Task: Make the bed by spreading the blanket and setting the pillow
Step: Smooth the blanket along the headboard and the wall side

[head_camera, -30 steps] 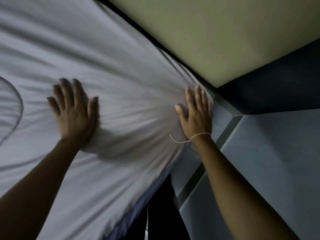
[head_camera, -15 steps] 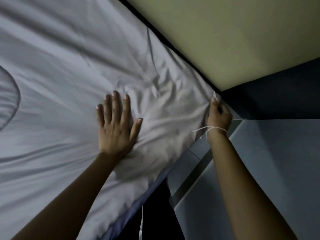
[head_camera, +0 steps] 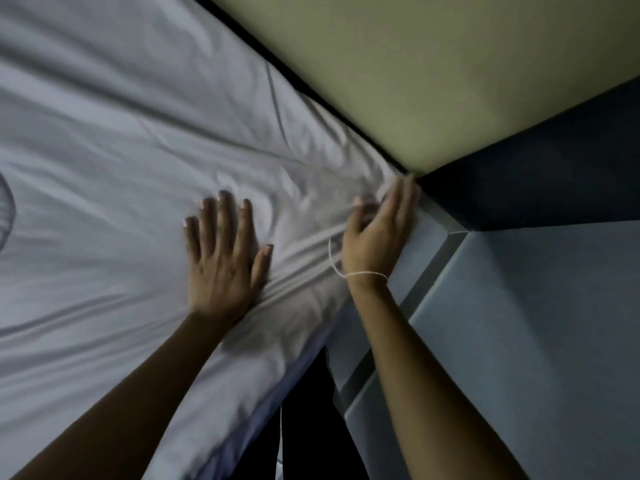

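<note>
Blanket (head_camera: 131, 140), pale grey-white, spread over nearly the whole bed, bunched into radiating creases at the near corner by the yellowish wall (head_camera: 433, 71) and the dark panel (head_camera: 554, 174). No pillow in view.

Step in hand, judged from the creases: flattening and squaring that corner. Best done by anchoring with one palm and sweeping the other outward toward the edge, along the folds rather than across them, so slack leaves over the side instead of piling up again. Worth keeping pressure light and even; too firm a press likely to drag the whole cloth off line. Then a check of the hem along the wall side for straightness.

Left hand (head_camera: 225, 261): palm down, flat on the cloth, fingers spread wide, thumb splayed toward the folds, forearm running up from the lower left. Nothing pinched.

Right hand (head_camera: 377, 237): laid open at the very corner, fingers extended and close together, reaching toward the wall junction, thumb slightly blurred, apparently pressing rather than gripping. Thin white string (head_camera: 363, 273) around that wrist, loose end trailing.
</note>
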`<state>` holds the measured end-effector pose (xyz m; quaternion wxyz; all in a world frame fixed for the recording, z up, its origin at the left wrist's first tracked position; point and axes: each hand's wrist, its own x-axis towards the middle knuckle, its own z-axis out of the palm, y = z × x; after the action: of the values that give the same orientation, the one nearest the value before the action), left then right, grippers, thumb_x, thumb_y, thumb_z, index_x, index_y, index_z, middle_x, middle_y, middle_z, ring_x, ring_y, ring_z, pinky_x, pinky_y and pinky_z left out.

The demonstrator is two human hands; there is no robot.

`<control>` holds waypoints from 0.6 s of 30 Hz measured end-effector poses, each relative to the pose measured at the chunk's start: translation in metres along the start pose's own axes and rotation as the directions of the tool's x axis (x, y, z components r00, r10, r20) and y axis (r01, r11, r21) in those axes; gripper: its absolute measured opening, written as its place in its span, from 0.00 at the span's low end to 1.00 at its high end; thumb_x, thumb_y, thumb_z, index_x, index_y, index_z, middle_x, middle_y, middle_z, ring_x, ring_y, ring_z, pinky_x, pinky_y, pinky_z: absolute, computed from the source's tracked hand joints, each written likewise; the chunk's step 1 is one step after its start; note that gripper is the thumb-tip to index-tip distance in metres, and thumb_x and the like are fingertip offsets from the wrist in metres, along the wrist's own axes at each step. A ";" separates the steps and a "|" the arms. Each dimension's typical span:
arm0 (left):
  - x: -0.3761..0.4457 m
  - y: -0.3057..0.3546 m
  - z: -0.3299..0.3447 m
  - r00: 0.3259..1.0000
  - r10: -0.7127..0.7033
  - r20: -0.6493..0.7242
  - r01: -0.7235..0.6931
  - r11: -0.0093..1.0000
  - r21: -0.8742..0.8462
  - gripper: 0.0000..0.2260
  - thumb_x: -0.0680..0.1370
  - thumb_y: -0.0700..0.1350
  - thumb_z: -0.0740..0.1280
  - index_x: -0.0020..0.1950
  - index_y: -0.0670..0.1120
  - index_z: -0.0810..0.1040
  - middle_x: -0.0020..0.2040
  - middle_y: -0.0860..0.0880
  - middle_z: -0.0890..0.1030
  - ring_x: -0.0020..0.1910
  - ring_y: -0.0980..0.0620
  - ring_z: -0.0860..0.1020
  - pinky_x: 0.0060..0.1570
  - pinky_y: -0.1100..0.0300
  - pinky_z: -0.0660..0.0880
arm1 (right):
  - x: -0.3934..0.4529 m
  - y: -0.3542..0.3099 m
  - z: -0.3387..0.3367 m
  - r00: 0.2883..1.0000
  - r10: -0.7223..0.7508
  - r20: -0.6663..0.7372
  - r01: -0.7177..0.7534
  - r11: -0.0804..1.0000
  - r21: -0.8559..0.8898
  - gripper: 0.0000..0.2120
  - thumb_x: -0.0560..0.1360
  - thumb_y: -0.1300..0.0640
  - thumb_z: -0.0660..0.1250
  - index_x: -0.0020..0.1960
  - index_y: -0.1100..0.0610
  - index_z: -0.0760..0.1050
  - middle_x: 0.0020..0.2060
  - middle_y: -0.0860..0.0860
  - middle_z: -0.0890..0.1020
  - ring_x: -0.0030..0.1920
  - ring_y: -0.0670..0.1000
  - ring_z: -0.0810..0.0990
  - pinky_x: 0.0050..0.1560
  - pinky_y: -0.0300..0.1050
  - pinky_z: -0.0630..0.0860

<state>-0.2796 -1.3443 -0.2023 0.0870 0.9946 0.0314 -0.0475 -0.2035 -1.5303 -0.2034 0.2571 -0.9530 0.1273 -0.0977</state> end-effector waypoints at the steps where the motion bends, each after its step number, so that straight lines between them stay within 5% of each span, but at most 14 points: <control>1: -0.004 0.005 0.001 0.998 0.056 0.006 -0.056 0.998 -0.006 0.30 0.80 0.58 0.52 0.77 0.43 0.53 0.77 0.38 0.52 0.76 0.38 0.49 0.73 0.38 0.48 | -0.004 0.001 0.003 0.979 -0.165 0.122 0.171 0.985 -0.036 0.27 0.80 0.49 0.59 0.75 0.58 0.60 0.75 0.58 0.61 0.76 0.56 0.57 0.74 0.59 0.56; 3: -0.019 0.015 0.005 0.978 0.205 0.046 -0.204 0.979 -0.026 0.30 0.80 0.59 0.53 0.77 0.43 0.54 0.77 0.38 0.52 0.77 0.39 0.49 0.73 0.38 0.49 | 0.002 0.016 0.007 0.860 -0.372 0.349 0.427 0.899 -0.094 0.27 0.80 0.43 0.55 0.76 0.52 0.59 0.76 0.55 0.60 0.76 0.56 0.56 0.74 0.60 0.53; 6: -0.046 0.031 0.015 0.905 0.403 0.139 -0.405 0.914 -0.013 0.30 0.80 0.60 0.50 0.78 0.45 0.54 0.77 0.39 0.52 0.76 0.37 0.48 0.72 0.37 0.50 | 0.024 0.044 -0.001 0.756 -0.440 0.485 0.563 0.815 -0.138 0.28 0.80 0.39 0.49 0.77 0.49 0.56 0.77 0.53 0.58 0.77 0.55 0.54 0.74 0.58 0.52; 9: -0.065 0.045 0.020 0.777 0.594 0.209 -0.601 0.798 -0.035 0.29 0.80 0.61 0.48 0.78 0.48 0.54 0.78 0.42 0.53 0.76 0.36 0.48 0.72 0.37 0.50 | 0.041 0.065 -0.016 0.732 -0.405 0.548 0.561 0.814 -0.148 0.29 0.81 0.41 0.47 0.78 0.54 0.54 0.77 0.54 0.56 0.77 0.54 0.52 0.76 0.56 0.50; 12: -0.063 0.040 0.008 0.657 0.743 0.129 -0.720 0.669 -0.185 0.25 0.82 0.57 0.49 0.76 0.48 0.59 0.77 0.42 0.57 0.76 0.41 0.53 0.73 0.41 0.54 | 0.043 0.052 -0.024 0.776 -0.372 0.509 0.499 0.856 -0.136 0.29 0.80 0.44 0.51 0.74 0.61 0.62 0.74 0.58 0.63 0.76 0.57 0.56 0.76 0.56 0.53; 15: -0.041 0.004 -0.018 0.831 0.546 -0.105 -0.542 0.754 -0.371 0.22 0.83 0.50 0.50 0.76 0.47 0.59 0.73 0.39 0.64 0.75 0.42 0.59 0.74 0.47 0.53 | 0.038 0.011 -0.019 0.833 -0.435 0.341 0.489 0.868 -0.088 0.25 0.80 0.47 0.56 0.68 0.64 0.71 0.69 0.60 0.72 0.73 0.59 0.64 0.74 0.57 0.56; 18: -0.006 -0.063 -0.038 0.956 0.208 -0.209 -0.263 0.921 -0.288 0.21 0.83 0.48 0.48 0.76 0.45 0.59 0.73 0.36 0.63 0.75 0.41 0.57 0.75 0.48 0.47 | 0.030 -0.044 0.009 0.810 -0.538 0.233 0.551 0.834 0.011 0.23 0.79 0.50 0.60 0.68 0.63 0.71 0.68 0.61 0.72 0.72 0.61 0.66 0.72 0.57 0.58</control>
<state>-0.2864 -1.2758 -0.1755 0.2453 0.9650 -0.0742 0.0560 -0.1641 -1.4984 -0.1843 0.2039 -0.9611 -0.1784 -0.0544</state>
